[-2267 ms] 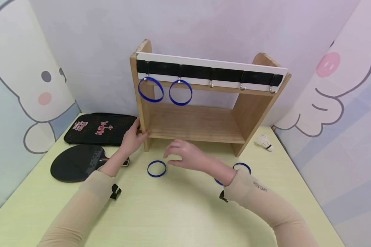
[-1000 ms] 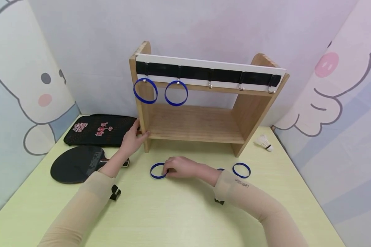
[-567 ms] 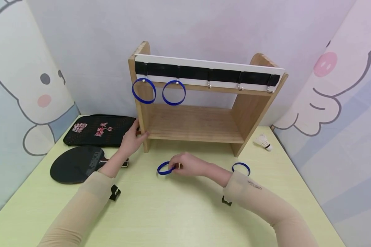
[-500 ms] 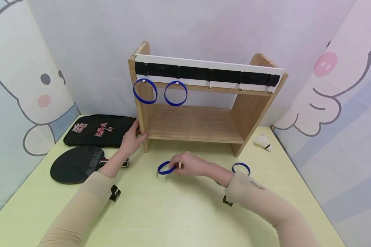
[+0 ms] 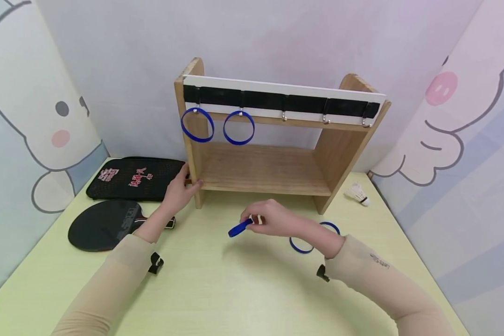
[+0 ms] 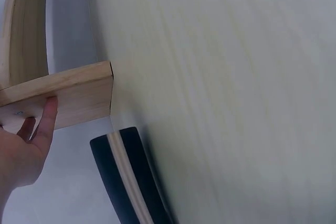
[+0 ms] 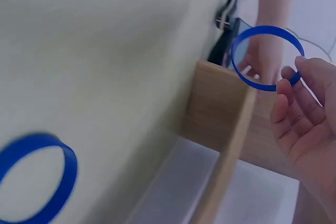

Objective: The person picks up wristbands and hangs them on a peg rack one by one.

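A blue ring (image 5: 238,229) is pinched between the thumb and fingers of my right hand (image 5: 275,219), raised over the table in front of the wooden shelf (image 5: 264,169). It appears nearly edge-on in the head view and as a full hoop in the right wrist view. My left hand (image 5: 178,191) rests against the shelf's left side panel, its fingers pressing the outer face in the left wrist view. From the hook rail hang two blue rings, the leftmost ring (image 5: 199,139) and its neighbour ring (image 5: 238,143). Three hooks to their right, starting with one hook (image 5: 284,116), carry nothing.
On the table lie a blue ring (image 5: 301,251) and another blue ring (image 5: 330,224), both partly behind my right forearm. A shuttlecock (image 5: 357,193) lies right of the shelf. At left are a black table tennis paddle (image 5: 102,226) and a black case (image 5: 128,179).
My right hand has come down to the ring on the table, pinched it, and lifted it up and to the right, tilting it. My left hand has stayed at the shelf's side.
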A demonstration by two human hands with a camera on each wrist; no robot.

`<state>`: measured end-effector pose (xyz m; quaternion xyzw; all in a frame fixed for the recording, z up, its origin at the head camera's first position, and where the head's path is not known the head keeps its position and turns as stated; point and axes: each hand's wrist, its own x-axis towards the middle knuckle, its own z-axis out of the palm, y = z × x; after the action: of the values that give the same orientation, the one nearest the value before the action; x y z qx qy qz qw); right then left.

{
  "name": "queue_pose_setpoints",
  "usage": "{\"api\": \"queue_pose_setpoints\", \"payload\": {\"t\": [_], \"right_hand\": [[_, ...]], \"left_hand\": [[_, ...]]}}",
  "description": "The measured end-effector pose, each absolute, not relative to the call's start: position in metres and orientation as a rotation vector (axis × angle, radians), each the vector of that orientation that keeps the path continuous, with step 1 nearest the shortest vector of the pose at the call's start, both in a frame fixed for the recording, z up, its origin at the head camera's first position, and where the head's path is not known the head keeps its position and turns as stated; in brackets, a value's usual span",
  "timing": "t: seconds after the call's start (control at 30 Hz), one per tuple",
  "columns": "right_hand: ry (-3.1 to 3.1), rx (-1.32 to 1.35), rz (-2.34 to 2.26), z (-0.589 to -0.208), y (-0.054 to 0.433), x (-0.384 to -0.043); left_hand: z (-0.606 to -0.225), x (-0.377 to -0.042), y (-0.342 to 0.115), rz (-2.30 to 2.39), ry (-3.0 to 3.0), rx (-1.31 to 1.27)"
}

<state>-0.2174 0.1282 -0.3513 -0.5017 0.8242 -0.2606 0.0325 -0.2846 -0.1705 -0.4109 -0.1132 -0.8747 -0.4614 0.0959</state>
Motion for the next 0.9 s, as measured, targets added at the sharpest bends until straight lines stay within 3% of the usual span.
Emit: {"api": "queue_pose_setpoints", "payload": {"t": [0.9], "right_hand": [[2.832,-1.919,-1.017,-0.223,0.171,-0.2]], "left_hand": [[-0.412,-0.284,-0.171,-1.363,-2.58,-0.35]]}}
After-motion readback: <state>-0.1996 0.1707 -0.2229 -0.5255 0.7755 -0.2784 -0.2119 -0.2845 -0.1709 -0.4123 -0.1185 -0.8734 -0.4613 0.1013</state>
